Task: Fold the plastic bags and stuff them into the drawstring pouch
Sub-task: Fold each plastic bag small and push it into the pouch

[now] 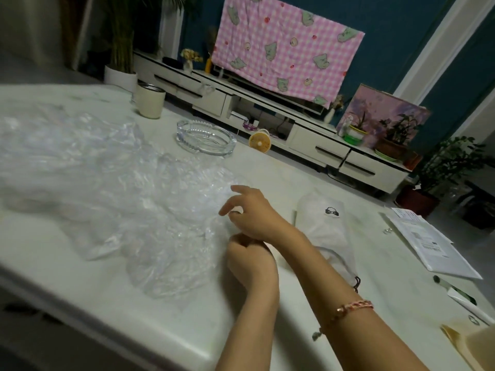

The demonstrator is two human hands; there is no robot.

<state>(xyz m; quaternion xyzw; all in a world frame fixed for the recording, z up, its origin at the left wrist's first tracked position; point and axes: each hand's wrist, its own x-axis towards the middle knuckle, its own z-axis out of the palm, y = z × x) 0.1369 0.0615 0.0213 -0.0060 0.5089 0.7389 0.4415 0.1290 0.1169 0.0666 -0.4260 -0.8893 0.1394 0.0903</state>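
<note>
A pale table (294, 167) fills most of the view. The clear, crumpled plastic bags (112, 183) sprawl across its left and middle, and the heap's long axis runs from the far left down towards the near centre. The white drawstring pouch (329, 228) lies just right of the hands, lengthwise from far to near. Its closed end points away and its mouth and dark drawstring (357, 283) point towards the person. A glass ashtray (206, 140) sits beyond the heap. The right hand (253, 212) pinches film at the heap's near edge between thumb and finger. The left hand (250, 261), just below it, curls with its fingers hidden; I cannot tell whether it grips anything.
</note>
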